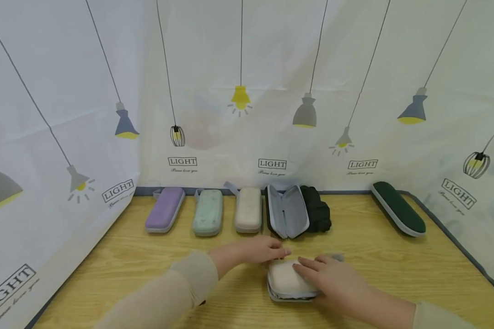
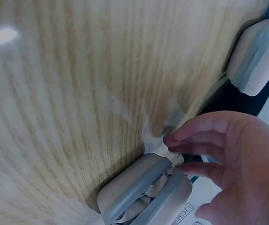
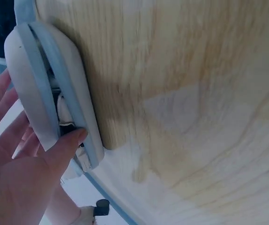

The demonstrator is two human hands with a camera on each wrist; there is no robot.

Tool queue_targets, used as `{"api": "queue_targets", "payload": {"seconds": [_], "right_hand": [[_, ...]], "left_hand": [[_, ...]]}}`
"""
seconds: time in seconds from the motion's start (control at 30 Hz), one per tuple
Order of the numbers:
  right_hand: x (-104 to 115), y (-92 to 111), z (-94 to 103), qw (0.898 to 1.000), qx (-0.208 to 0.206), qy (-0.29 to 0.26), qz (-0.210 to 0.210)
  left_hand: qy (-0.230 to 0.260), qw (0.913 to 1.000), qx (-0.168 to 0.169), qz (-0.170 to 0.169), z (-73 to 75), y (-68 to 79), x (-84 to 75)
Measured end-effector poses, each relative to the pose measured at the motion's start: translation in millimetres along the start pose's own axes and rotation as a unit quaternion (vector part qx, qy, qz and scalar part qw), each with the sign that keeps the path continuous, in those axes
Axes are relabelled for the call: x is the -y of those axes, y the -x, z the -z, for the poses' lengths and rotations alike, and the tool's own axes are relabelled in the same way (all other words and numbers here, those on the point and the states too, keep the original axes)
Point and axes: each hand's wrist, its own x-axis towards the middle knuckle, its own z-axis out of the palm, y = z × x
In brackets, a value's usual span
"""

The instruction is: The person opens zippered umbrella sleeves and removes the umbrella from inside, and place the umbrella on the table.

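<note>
A beige zip case (image 1: 290,278) with grey edging lies near the front of the table, its lid down but its zip undone. Through the gap, pale folded material (image 3: 64,110) and something dark show inside. My right hand (image 1: 339,281) holds the case at its right end, with fingers over the lid and the thumb at the gap in the edging. My left hand (image 1: 257,250) hovers at the case's far left corner, fingers loosely bent. In the left wrist view, its fingertips (image 2: 172,140) are right beside the case's end, pinching nothing visible.
Along the back stand a purple case (image 1: 164,209), a mint case (image 1: 207,212), another beige case (image 1: 248,209) and a grey-lined case (image 1: 287,211) spread open. A black bundle (image 1: 318,210) is beside that one. A dark green case (image 1: 398,209) lies at the back right.
</note>
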Motion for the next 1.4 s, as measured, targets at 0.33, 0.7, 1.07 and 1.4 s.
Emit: {"api": "queue_targets", "payload": {"seconds": [0.33, 0.7, 1.07, 1.4], "right_hand": [[-19.4, 19.1, 0.9, 0.996, 0.015, -0.016, -0.084], [-42.3, 30.5, 9.3, 0.995, -0.014, -0.066, -0.078], [-40.7, 45.3, 25.7, 0.988, -0.123, -0.070, -0.061], [-31.5, 47.2, 26.0, 0.985, -0.107, -0.052, -0.126]], "left_hand": [[0.158, 0.9828, 0.094, -0.016, -14.2, -9.5, -5.5], [0.041, 0.9959, 0.077, -0.026, -29.2, -23.3, -12.8], [0.003, 0.9962, 0.087, 0.003, -29.5, -19.6, -17.5], [-0.006, 0.9971, 0.075, 0.005, -29.3, -16.8, -22.2]]}}
